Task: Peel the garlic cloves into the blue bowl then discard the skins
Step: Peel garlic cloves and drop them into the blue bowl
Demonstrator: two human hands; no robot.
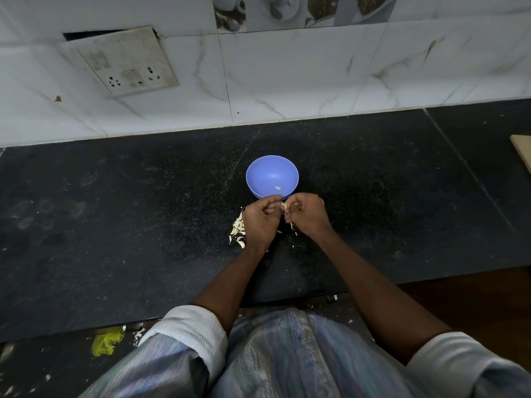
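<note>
A blue bowl (272,176) stands on the black counter (115,211), with one small pale peeled clove (277,187) lying inside it. Just in front of the bowl my left hand (261,222) and my right hand (307,214) meet, fingers curled. Between their fingertips they pinch a pale garlic clove (283,206). A heap of garlic cloves and skins (238,229) lies on the counter by my left hand, partly hidden under it. A few skin flakes (292,226) lie under my right hand.
A white tiled wall with a socket plate (120,63) rises behind the counter. A wooden board corner (523,150) shows at the right edge. Below the counter's front edge the floor holds a yellow scrap (105,341) and skin bits.
</note>
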